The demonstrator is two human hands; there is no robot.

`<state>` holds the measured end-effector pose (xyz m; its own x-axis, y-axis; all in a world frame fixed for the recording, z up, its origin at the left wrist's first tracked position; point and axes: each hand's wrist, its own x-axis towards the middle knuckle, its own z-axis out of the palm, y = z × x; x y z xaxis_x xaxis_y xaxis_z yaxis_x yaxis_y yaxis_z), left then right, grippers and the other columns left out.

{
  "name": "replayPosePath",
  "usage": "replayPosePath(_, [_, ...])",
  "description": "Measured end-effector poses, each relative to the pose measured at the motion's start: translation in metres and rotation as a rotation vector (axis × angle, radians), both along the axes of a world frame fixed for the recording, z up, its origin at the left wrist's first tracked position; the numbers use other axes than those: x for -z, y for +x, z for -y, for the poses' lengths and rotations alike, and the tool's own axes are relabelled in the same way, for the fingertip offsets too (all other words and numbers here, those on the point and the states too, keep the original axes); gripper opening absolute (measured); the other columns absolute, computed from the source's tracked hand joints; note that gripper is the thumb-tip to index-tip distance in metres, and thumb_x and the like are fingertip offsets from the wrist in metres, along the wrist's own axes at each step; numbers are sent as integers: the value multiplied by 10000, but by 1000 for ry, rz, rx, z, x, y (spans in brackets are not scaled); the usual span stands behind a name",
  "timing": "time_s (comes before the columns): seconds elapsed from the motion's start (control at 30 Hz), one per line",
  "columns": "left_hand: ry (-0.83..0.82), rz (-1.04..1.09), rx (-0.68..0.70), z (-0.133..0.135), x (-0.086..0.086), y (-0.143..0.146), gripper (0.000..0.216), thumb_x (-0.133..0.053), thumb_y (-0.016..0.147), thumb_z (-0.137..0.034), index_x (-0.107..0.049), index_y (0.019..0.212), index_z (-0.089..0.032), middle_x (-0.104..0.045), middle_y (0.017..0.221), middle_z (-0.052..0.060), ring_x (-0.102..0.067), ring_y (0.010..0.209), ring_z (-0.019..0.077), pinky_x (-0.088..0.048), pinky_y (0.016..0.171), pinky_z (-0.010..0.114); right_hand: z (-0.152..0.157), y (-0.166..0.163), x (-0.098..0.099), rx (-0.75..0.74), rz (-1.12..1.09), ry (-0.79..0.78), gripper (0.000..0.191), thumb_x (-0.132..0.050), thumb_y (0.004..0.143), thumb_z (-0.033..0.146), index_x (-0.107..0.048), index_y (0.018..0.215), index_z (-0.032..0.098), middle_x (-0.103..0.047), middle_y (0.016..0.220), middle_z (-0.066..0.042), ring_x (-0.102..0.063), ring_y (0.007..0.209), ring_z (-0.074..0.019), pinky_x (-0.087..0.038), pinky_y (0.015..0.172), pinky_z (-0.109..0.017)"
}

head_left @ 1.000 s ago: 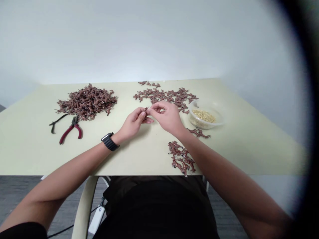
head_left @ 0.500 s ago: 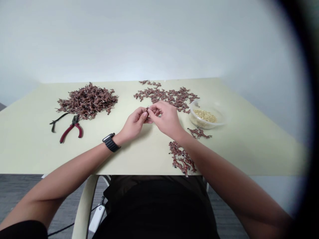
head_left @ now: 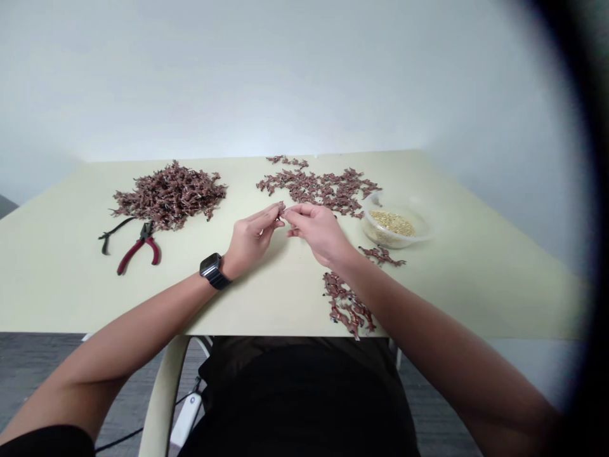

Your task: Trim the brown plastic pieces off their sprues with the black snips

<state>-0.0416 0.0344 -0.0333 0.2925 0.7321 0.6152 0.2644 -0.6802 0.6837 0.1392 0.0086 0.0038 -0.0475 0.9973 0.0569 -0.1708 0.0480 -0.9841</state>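
Note:
Above the middle of the pale green table (head_left: 57, 266), my left hand (head_left: 250, 238) and my right hand (head_left: 316, 230) meet at the fingertips. Both pinch one small brown piece (head_left: 282, 207) between them. A black watch sits on my left wrist. Just beyond my hands lies a spread of the same brown pieces (head_left: 323, 185). A clear bowl of small yellow bits (head_left: 392, 225) stands right of my right hand. More brown pieces lie under my right forearm, a small cluster (head_left: 380, 255) and a bigger one (head_left: 347, 303) near the table's front edge.
A large heap of brown pieces (head_left: 169, 193) lies at the back left. Red-handled pliers (head_left: 137, 246) and a black-handled tool (head_left: 111, 231) rest in front of it. A chair frame (head_left: 159, 393) shows below the table edge.
My hands have dropped slightly and my fingers have stretched out more, still pinching the small piece. The view has shifted a little.

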Motion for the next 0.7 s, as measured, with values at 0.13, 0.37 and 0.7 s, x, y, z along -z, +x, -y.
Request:
replayPosePath(0.13, [186, -12, -25, -5, 3, 0, 327, -694, 994, -278, -779, 1305, -224, -733, 1366, 90, -776, 1129, 251, -631, 1030, 403, -1, 4, -1, -53, -11, 10, 141, -783, 816, 329, -762, 812, 189, -706, 888, -33, -623, 807, -151, -562, 744, -307])
replayPosePath(0.37, [-62, 46, -16, 1, -2, 3, 372, -769, 938, -440, -813, 1247, -238, -760, 1277, 50, -771, 1134, 320, -629, 998, 427, 1, 9, -3, 100, 449, 428, 121, -670, 914, 287, -700, 828, 207, -673, 838, -30, -598, 769, -172, -492, 732, -330])
replayPosePath(0.7, [-264, 136, 64, 4, -10, 3, 444, -813, 886, -490, -810, 1248, -234, -762, 1288, 57, -756, 1168, 321, -591, 1078, 478, -7, 17, 0, 13, 445, 388, 161, -688, 935, 347, -726, 876, 203, -702, 832, -37, -618, 740, -178, -509, 689, -329])
